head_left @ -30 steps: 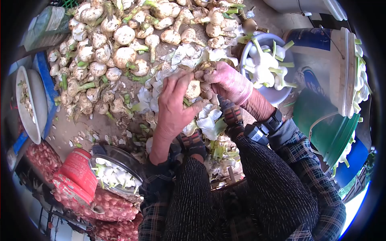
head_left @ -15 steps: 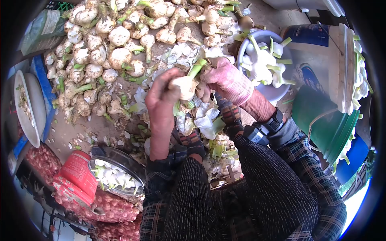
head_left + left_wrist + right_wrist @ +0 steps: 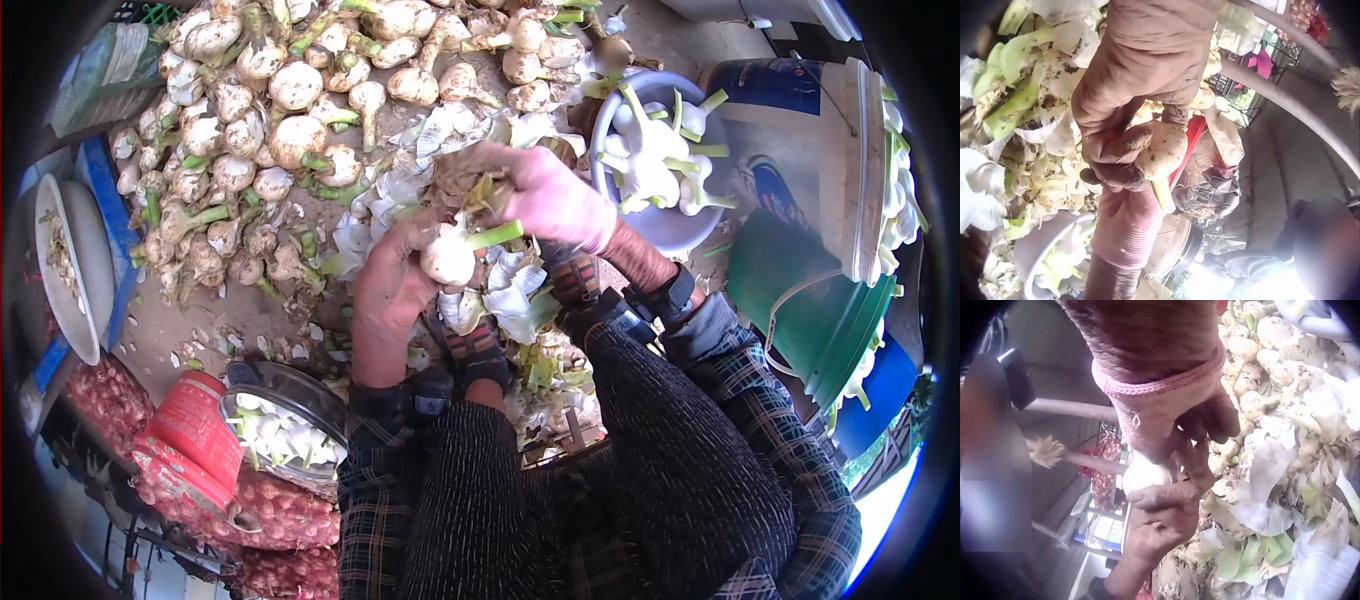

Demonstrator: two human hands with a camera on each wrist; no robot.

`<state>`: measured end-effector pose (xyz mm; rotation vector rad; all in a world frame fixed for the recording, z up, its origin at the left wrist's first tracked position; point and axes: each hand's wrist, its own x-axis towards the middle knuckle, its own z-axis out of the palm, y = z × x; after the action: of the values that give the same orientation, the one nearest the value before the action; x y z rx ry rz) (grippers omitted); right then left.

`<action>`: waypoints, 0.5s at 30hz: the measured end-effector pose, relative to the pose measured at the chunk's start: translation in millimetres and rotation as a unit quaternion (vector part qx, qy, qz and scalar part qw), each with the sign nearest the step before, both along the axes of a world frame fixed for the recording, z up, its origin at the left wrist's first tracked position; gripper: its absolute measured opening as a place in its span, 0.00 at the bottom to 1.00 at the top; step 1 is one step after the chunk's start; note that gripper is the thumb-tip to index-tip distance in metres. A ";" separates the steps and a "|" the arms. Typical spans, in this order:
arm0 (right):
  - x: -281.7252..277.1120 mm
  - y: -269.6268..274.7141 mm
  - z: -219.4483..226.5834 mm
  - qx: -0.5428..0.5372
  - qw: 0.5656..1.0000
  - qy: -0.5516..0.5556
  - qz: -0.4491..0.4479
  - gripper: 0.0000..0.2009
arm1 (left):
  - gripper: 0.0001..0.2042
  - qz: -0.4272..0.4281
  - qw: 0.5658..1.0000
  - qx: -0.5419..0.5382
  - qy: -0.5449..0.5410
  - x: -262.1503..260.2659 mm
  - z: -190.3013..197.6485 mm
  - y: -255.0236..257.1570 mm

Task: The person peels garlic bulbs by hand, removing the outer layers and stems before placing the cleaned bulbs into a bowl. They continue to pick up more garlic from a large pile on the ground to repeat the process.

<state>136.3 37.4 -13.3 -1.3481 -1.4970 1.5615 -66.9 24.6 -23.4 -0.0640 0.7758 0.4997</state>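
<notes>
My left hand (image 3: 392,285) grips a pale garlic bulb (image 3: 447,258), its cut green stem pointing right. In the left wrist view the bulb (image 3: 1165,150) sits between the thumb and curled fingers, with a few dirt specks on it. Close above the stem, my right hand (image 3: 560,198), in a pink fingerless glove, holds papery brownish garlic skin (image 3: 484,192). In the right wrist view the gloved hand (image 3: 1160,425) is right beside the left hand (image 3: 1166,515), and its fingertips are partly hidden. Peeled skins (image 3: 515,290) lie below the hands.
Unpeeled garlic bulbs (image 3: 297,88) are heaped at the far left. A lavender bowl (image 3: 598,150) of cleaned bulbs stands on the right, beside a white bucket (image 3: 830,170) and green bucket (image 3: 800,300). At lower left are a red container (image 3: 190,430), a metal basin (image 3: 300,385) and red net sacks (image 3: 285,515).
The left hand has moved slightly left and down with the bulb, whose stem turned from pointing up to pointing right. Skin has come off the bulb in the right hand, leaving it whiter.
</notes>
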 end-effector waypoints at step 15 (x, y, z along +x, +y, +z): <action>6.5 -10.5 15.4 -0.270 0.912 0.303 -0.066 0.15 | 0.15 0.103 0.981 0.050 0.157 29.4 -9.9 10.4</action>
<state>142.8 26.8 2.1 -1.0406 -0.6041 2.1355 -37.6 35.1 -33.2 0.0287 1.0589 0.7568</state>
